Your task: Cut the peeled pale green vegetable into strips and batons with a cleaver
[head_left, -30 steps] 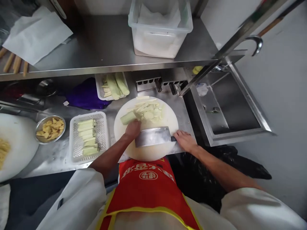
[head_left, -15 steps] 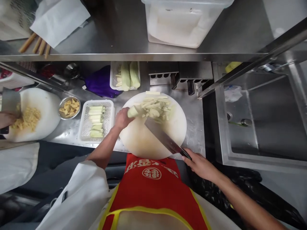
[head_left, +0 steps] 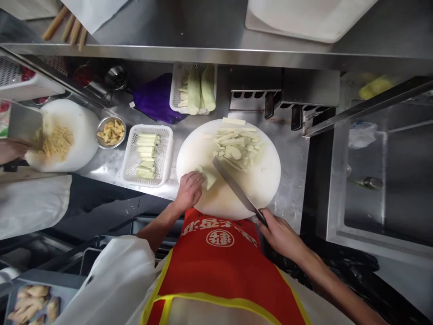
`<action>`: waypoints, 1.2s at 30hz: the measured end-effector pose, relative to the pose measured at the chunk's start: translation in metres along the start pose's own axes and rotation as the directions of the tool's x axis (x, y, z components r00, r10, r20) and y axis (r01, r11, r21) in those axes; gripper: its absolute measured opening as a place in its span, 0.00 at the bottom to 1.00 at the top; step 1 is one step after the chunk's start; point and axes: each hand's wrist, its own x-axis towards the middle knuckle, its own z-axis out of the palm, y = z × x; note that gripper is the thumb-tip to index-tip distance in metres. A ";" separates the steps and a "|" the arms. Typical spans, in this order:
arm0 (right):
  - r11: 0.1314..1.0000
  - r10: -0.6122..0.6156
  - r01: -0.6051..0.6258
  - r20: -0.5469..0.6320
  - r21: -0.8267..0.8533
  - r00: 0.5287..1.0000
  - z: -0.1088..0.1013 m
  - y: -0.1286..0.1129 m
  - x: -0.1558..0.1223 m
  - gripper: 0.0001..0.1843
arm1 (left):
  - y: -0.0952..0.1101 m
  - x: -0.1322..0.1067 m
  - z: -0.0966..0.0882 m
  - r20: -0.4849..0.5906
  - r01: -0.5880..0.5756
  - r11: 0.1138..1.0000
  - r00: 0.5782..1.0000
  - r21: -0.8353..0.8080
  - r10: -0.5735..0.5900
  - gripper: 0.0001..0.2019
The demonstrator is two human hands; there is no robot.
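Observation:
My left hand (head_left: 190, 190) is closed on a pale green vegetable piece (head_left: 207, 178) at the left front of the round white cutting board (head_left: 189, 146). In my right hand (head_left: 279, 232) is a cleaver (head_left: 237, 187) by its dark handle, its blade slanting over the board with the tip pointing up and left. Just beyond the tip lies a pile of cut pale green vegetable pieces (head_left: 237, 146). One pale stick (head_left: 234, 121) sits apart at the board's far edge.
Left of the board stand a white basket (head_left: 125, 158) of vegetable sections and a metal bowl (head_left: 125, 135) of yellow slices. A co-worker's hand (head_left: 13, 151) works at another board (head_left: 86, 135). Behind are a basket with long peeled vegetables (head_left: 194, 92) and knife racks (head_left: 252, 100); a sink (head_left: 365, 212) is right.
My left hand has moved from the board's upper left to its front left with the vegetable piece. The cleaver stays beside the pile. The view has shifted.

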 end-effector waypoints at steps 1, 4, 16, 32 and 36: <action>1.000 -0.003 0.003 0.009 -0.021 1.000 -0.001 -0.004 0.000 0.15 | 0.001 -0.002 0.002 -0.036 -0.010 1.000 0.999 0.004 0.010 0.22; 0.998 -0.040 0.041 0.020 -0.043 0.999 -0.012 -0.022 -0.002 0.17 | 0.004 -0.004 0.007 -0.129 0.001 1.000 0.992 0.024 0.002 0.17; 0.934 -0.146 0.187 0.154 -0.303 0.977 -0.058 -0.080 -0.015 0.17 | -0.004 0.004 0.027 -0.171 -0.026 0.999 0.985 -0.019 0.023 0.06; 0.894 -0.067 0.187 0.293 -0.406 0.954 -0.039 -0.118 0.093 0.10 | -0.009 -0.001 0.037 -0.130 0.037 0.994 0.990 -0.099 -0.050 0.09; 0.910 -0.045 0.160 0.294 -0.382 0.955 -0.040 -0.083 0.061 0.11 | -0.006 0.004 0.036 -0.186 0.034 0.995 0.981 -0.099 -0.052 0.08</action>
